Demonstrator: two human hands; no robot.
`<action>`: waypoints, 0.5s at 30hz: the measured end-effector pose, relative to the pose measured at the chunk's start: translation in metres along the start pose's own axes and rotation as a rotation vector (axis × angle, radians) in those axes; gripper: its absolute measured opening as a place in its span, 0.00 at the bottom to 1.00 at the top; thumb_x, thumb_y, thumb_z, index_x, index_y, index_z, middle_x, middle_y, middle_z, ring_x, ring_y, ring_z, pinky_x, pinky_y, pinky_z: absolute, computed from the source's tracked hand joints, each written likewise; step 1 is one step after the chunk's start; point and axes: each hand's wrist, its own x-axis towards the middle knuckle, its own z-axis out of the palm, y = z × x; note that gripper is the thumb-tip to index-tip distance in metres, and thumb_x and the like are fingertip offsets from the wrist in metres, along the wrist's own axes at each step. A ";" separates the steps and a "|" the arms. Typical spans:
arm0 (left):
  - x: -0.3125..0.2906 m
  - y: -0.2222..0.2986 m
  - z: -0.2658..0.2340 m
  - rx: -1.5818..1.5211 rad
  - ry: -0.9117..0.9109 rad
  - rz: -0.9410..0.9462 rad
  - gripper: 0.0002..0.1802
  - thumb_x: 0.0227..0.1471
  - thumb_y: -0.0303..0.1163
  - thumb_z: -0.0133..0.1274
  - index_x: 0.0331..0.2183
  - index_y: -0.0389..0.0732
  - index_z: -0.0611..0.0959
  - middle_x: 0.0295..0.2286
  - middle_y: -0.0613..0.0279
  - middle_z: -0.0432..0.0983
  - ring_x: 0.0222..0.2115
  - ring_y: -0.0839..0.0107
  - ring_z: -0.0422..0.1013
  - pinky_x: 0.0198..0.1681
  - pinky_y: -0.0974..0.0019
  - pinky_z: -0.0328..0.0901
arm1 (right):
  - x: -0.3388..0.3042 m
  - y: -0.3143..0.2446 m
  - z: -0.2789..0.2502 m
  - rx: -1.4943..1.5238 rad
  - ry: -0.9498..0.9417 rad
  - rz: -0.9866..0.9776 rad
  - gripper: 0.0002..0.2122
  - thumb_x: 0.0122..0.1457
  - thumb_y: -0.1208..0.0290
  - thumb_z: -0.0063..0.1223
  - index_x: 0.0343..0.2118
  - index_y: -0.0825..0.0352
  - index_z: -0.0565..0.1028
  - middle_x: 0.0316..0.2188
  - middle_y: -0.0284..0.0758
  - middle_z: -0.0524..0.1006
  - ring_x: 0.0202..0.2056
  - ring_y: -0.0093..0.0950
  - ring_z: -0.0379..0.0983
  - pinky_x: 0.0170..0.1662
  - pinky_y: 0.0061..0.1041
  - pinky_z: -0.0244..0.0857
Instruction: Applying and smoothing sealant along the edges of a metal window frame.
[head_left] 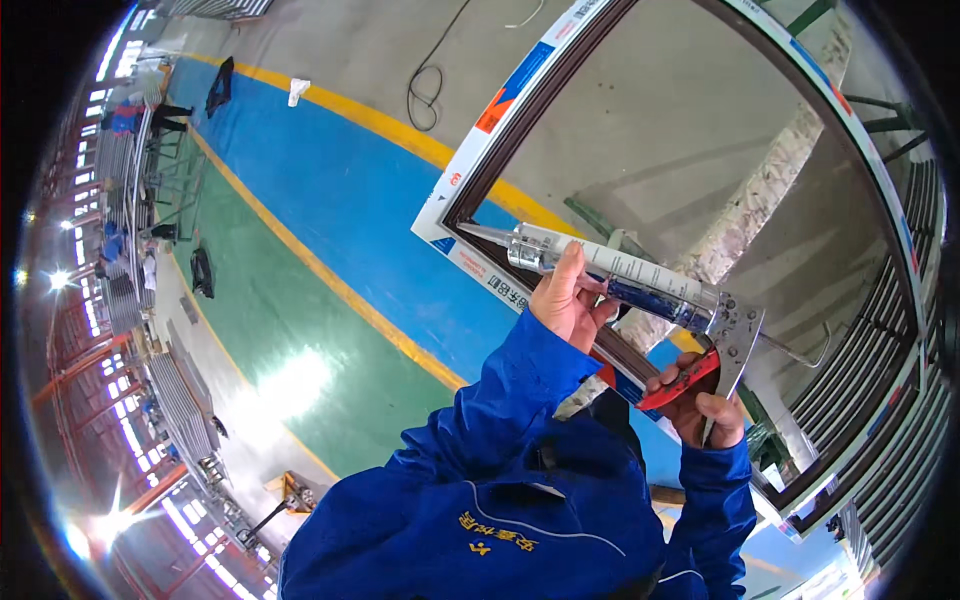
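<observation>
Gun [660, 295], one: long barrel [640, 280], red lever [680, 383], bent rod [790, 353] at the rear. Location: in both hands, above the near part of the frame.

Left hand [570, 305]: clamped round the front of the barrel, thumb on top; presumably bearing weight and steadying the aim. The nozzle [485, 233] extends beyond it, leftward.

Right hand [692, 415]: closed about the lever and grip [736, 365], a hold that apparently suits squeezing; how far the lever is pressed, cannot tell. The barrel lies ahead and to the left of this hand.

Frame [553, 102], one: dark profile, faced with printed white film [462, 175], likely guarding the surface. Nozzle tip at its left inner corner; whether touching, cannot tell.

Beam [765, 190], one: pale mottled wrapping, crossing beneath the frame, seemingly padded to support it without scratching.

Cable [411, 90], one: dark, looped on the floor [340, 40].
</observation>
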 end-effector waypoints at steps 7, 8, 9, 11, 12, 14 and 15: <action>0.022 0.007 -0.008 -0.046 0.066 0.027 0.21 0.53 0.51 0.51 0.20 0.45 0.74 0.26 0.64 0.75 0.32 0.70 0.71 0.40 0.59 0.68 | 0.038 -0.012 -0.002 0.009 0.011 0.051 0.26 0.42 0.73 0.52 0.49 0.72 0.65 0.39 0.47 0.73 0.43 0.45 0.70 0.50 0.48 0.63; 0.024 0.008 -0.009 -0.047 0.072 0.025 0.21 0.53 0.51 0.51 0.20 0.45 0.74 0.26 0.64 0.75 0.32 0.70 0.71 0.40 0.59 0.68 | 0.042 -0.012 -0.004 0.024 0.013 0.051 0.26 0.41 0.73 0.52 0.48 0.73 0.66 0.38 0.48 0.73 0.42 0.47 0.70 0.48 0.50 0.64; 0.026 0.009 -0.010 -0.047 0.070 0.031 0.20 0.53 0.51 0.51 0.22 0.45 0.75 0.27 0.65 0.75 0.32 0.70 0.71 0.40 0.59 0.68 | 0.045 -0.011 -0.005 0.039 0.016 0.049 0.25 0.41 0.74 0.52 0.47 0.73 0.66 0.37 0.49 0.73 0.42 0.49 0.71 0.47 0.52 0.65; 0.027 0.012 -0.009 -0.046 0.073 0.035 0.19 0.53 0.51 0.51 0.24 0.45 0.76 0.27 0.65 0.76 0.32 0.70 0.71 0.40 0.59 0.68 | 0.051 -0.012 -0.005 0.056 0.011 0.062 0.25 0.41 0.74 0.52 0.46 0.74 0.66 0.36 0.49 0.73 0.41 0.49 0.71 0.46 0.52 0.65; 0.027 0.014 -0.006 -0.051 0.074 0.044 0.19 0.53 0.50 0.51 0.25 0.45 0.77 0.27 0.65 0.76 0.33 0.71 0.71 0.40 0.60 0.68 | 0.052 -0.012 -0.005 0.069 0.002 0.071 0.25 0.40 0.74 0.52 0.46 0.74 0.66 0.36 0.49 0.73 0.41 0.49 0.71 0.45 0.52 0.66; 0.027 0.016 -0.008 -0.055 0.079 0.052 0.18 0.54 0.50 0.50 0.26 0.45 0.78 0.27 0.65 0.76 0.33 0.71 0.72 0.40 0.60 0.68 | 0.055 -0.010 -0.007 0.068 -0.003 0.073 0.25 0.41 0.74 0.52 0.46 0.74 0.66 0.35 0.50 0.73 0.40 0.49 0.71 0.45 0.53 0.65; 0.028 0.015 -0.012 -0.067 0.062 0.052 0.18 0.54 0.50 0.50 0.27 0.45 0.78 0.27 0.65 0.76 0.33 0.71 0.72 0.40 0.61 0.68 | 0.057 -0.010 -0.008 0.063 -0.011 0.069 0.25 0.41 0.73 0.52 0.46 0.74 0.66 0.35 0.50 0.73 0.40 0.49 0.71 0.45 0.53 0.65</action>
